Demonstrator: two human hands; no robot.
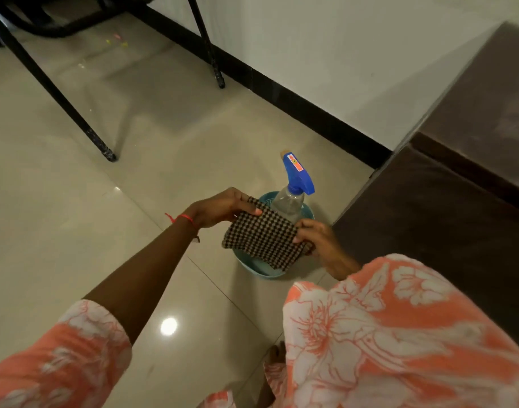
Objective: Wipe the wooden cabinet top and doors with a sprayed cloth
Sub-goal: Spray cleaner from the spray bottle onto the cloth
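Both hands pinch a small black-and-beige checked cloth [264, 238] stretched between them: the left hand [220, 208] clamps its upper left edge, the right hand [317, 240] its right edge. Just beneath sits a round teal plastic basin [252, 266] on the glossy beige tiled floor [75, 216], holding an upright clear spray bottle with a blue trigger head [296, 184]. The dark brown wooden cabinet [443, 201] stands to the right, against the white wall [340, 54].

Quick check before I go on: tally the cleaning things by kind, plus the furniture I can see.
Checked cloth, held by the left hand and right hand: 1
Spray bottle: 1
Teal basin: 1
Wooden cabinet: 1
Black metal-legged frame: 1
Total: 5
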